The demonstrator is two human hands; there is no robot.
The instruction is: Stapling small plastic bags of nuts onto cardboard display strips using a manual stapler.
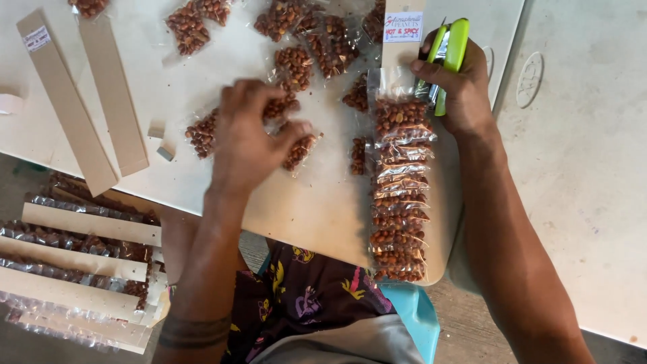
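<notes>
Both hands are over the white surface (317,216), seen from the head camera looking straight down. The left hand (246,135) is spread palm down with its fingers curled onto a small clear packet of peanuts (298,149), one of a loose scatter of such packets (202,131) lying just under and around it; the fingertips press on the packet but whether they have pinched it up I cannot tell. The right hand (458,84) is closed around a green stapler (448,57), held upright at the top of a long cardboard strip (403,27) (the strip carries a printed label at its upper end). Below the stapler, a column of filled peanut packets (399,195) hangs down the strip, overlapping one another, reaching to the near edge of the surface. The column lies just left of the right wrist and well to the right of the left hand, with a few loose packets between them.

More loose packets (323,37) lie further up the surface. Two bare cardboard strips (87,101) lie at the far left, side by side. Lower left, off the surface, finished strips of packets (74,259) are stacked in rows. A blue stool (418,317) shows at the bottom.
</notes>
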